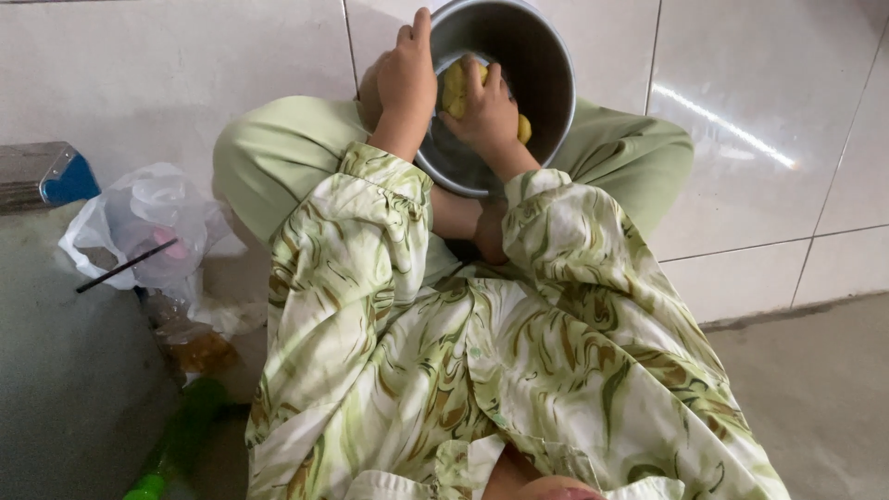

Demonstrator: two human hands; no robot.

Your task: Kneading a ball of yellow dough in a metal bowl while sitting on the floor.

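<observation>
Glossy white tiled floor (769,120)

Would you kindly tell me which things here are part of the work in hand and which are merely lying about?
In use:
- metal bowl, its rim gripped by the left hand
- yellow dough, pressed by the right hand inside the bowl

Lying about:
- clear plastic bag with a black stick across it
- green bottle
- blue-ended metal box

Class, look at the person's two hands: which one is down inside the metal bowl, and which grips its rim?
The right hand is inside the metal bowl, pressing the yellow dough. The left hand grips the rim.
</observation>
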